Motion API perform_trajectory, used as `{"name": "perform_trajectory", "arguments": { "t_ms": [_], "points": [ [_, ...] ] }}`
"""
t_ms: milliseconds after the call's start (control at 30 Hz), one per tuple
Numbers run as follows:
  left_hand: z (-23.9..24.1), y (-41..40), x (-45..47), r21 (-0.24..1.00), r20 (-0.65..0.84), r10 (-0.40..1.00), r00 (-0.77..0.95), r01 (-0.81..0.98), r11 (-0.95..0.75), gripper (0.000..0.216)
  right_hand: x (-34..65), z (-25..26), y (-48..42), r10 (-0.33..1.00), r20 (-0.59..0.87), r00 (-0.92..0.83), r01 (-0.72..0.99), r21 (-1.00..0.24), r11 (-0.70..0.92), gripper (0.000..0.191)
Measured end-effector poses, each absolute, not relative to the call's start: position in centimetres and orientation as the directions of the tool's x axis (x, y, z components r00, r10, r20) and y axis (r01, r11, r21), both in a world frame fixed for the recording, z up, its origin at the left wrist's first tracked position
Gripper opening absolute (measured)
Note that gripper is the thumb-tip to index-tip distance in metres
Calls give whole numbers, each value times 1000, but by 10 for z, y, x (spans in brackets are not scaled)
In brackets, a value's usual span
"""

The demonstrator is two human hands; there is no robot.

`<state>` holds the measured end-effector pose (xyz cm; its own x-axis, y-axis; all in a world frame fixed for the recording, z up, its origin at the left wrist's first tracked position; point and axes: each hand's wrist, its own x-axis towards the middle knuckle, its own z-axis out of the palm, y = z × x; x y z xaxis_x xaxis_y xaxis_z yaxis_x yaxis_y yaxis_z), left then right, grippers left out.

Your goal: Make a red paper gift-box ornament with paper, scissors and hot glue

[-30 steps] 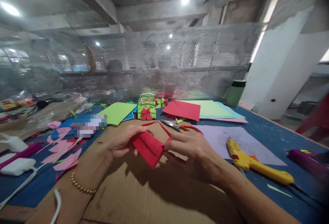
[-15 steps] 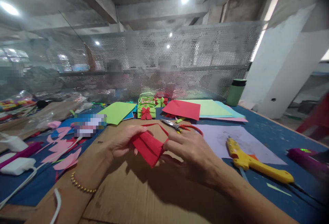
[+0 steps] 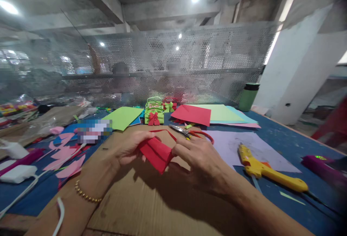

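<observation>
Between my hands is a small red paper bag (image 3: 156, 154) with a thin strip handle looping up behind it, held tilted above the brown cardboard (image 3: 130, 207). My left hand (image 3: 132, 148) grips its left end, thumb on top and fingers underneath. At the right end, my right hand (image 3: 196, 158) pinches the corner; its fingertips are partly hidden by the hand itself. Scissors (image 3: 199, 134) with red handles lie just beyond my right hand. Farther back stand a small green paper bag with a red bow (image 3: 154, 115) and a red one with a green bow (image 3: 169, 106).
To the right, a yellow glue gun (image 3: 271, 176) rests on a lilac sheet (image 3: 222, 144). Coloured paper sheets (image 3: 191, 114) and a green bottle (image 3: 248, 97) are at the back. Pink paper pieces (image 3: 63, 153) and white chargers with cables (image 3: 18, 174) lie at left. A perforated metal screen (image 3: 162, 55) stands behind.
Both hands keep hold of the red paper bag in nearly the same place. My right fingers have shifted slightly at its right corner; the view has moved a touch.
</observation>
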<state>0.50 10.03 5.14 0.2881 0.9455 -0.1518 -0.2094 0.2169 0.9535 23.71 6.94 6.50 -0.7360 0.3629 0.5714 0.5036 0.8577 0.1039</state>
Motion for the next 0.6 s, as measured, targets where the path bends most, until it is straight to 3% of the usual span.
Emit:
{"name": "perform_trajectory", "arguments": {
  "t_ms": [267,500,600],
  "points": [
    [56,102,1,947,-157,952,262,-233,220,12,238,62,74,355,623,-697,546,140,826,15],
    [65,101,-2,806,-179,968,177,-539,247,11,242,68,74,300,803,-516,532,26,846,16],
    [67,98,0,771,-176,962,207,-579,266,10,240,67,71,266,837,-478,468,-14,884,14]
  ]
}}
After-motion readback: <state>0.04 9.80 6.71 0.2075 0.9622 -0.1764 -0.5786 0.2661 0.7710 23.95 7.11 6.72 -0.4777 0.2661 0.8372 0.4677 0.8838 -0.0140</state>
